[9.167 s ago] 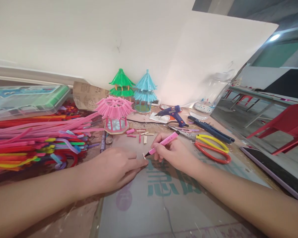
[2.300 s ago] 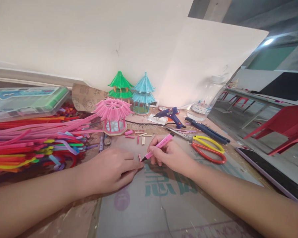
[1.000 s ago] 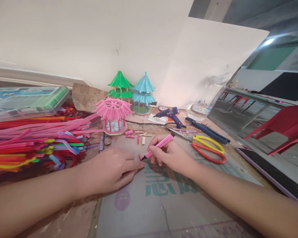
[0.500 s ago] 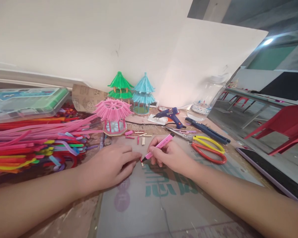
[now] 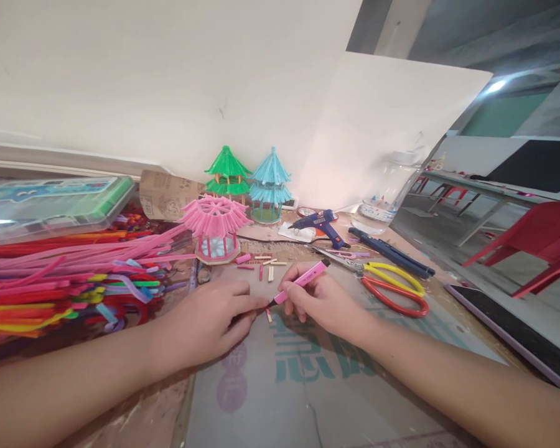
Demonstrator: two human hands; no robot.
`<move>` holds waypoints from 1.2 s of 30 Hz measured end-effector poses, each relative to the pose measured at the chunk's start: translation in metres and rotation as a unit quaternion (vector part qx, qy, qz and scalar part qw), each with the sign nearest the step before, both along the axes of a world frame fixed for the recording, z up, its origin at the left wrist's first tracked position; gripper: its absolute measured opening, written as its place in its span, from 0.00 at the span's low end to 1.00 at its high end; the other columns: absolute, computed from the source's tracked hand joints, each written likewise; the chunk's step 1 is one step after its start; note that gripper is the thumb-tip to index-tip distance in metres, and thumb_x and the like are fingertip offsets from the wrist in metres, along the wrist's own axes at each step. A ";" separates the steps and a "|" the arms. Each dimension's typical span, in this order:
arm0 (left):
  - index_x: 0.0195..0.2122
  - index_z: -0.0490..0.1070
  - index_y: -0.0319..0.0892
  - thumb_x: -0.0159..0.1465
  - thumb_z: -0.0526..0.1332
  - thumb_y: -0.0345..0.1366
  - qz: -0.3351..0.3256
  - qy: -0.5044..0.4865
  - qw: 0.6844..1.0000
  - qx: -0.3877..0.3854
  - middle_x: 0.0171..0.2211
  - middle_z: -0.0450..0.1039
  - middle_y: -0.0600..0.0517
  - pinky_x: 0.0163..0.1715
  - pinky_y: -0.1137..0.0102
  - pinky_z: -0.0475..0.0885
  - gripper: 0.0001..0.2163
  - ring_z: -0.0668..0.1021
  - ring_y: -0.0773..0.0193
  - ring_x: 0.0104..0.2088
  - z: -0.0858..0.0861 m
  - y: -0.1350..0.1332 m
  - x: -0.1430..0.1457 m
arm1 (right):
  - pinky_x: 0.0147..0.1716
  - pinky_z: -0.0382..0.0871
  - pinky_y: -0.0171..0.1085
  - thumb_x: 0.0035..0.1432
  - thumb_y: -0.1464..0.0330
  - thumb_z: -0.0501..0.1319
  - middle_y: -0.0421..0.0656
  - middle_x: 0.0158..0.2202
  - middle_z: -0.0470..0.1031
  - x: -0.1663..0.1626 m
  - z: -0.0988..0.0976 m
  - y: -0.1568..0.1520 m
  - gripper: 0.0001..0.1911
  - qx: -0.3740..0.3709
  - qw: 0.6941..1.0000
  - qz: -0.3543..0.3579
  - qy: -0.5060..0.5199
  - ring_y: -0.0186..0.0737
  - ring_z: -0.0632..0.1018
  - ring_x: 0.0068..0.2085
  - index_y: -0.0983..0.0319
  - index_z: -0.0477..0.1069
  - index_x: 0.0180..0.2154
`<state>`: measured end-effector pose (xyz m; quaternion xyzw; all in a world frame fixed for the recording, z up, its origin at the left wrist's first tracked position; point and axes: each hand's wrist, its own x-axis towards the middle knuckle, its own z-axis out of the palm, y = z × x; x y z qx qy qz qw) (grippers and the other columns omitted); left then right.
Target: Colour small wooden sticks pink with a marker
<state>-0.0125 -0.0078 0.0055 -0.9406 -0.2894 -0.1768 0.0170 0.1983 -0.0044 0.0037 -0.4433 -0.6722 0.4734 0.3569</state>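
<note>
My right hand (image 5: 318, 295) is closed around a pink marker pen (image 5: 301, 281), its dark tip pointing down and left. That tip meets a short wooden stick (image 5: 269, 316), partly coloured pink-red, on the grey printed sheet. From the other side my left hand (image 5: 214, 317) pins the stick with its fingertips, which hide one end. Beyond the hands lie several more short sticks (image 5: 271, 274), some pale and some pink, beside a pink marker cap (image 5: 244, 258). A pink-roofed pavilion model (image 5: 216, 227) stands just behind them.
Green (image 5: 226, 168) and blue (image 5: 271, 180) pagoda models stand by the white board. Pipe cleaners (image 5: 74, 274) and a plastic case (image 5: 51, 205) fill the left. On the right are a glue gun (image 5: 324, 225), scissors (image 5: 394, 286), dark-handled pliers (image 5: 392, 252), a clear jar (image 5: 382, 199) and a phone-like slab (image 5: 508, 330).
The view has tilted slightly, so things sit a little lower. Both hands stay at the same stick, with the marker tip shifted slightly along it.
</note>
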 end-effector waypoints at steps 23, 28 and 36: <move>0.45 0.76 0.45 0.65 0.53 0.29 0.014 -0.001 1.000 -0.021 0.29 0.71 0.51 0.30 0.71 0.65 0.14 0.74 0.62 0.32 0.000 0.001 -0.001 | 0.17 0.58 0.28 0.53 0.67 0.58 0.34 0.16 0.68 0.001 0.005 -0.003 0.06 -0.030 0.999 0.015 -0.009 0.28 0.64 0.16 0.60 0.62 0.27; 0.45 0.76 0.45 0.65 0.53 0.29 0.015 0.000 0.999 -0.028 0.30 0.71 0.51 0.30 0.71 0.66 0.13 0.74 0.61 0.32 0.000 0.001 -0.001 | 0.17 0.58 0.28 0.54 0.68 0.57 0.34 0.17 0.68 0.000 0.005 -0.004 0.05 -0.029 1.000 0.002 -0.011 0.28 0.64 0.16 0.60 0.62 0.27; 0.43 0.76 0.44 0.65 0.54 0.28 0.015 -0.005 0.999 -0.043 0.31 0.73 0.51 0.33 0.69 0.67 0.12 0.75 0.60 0.34 0.000 0.001 -0.001 | 0.16 0.58 0.28 0.55 0.67 0.57 0.34 0.17 0.68 0.002 0.001 -0.003 0.05 -0.024 1.000 0.011 -0.016 0.28 0.64 0.16 0.60 0.63 0.28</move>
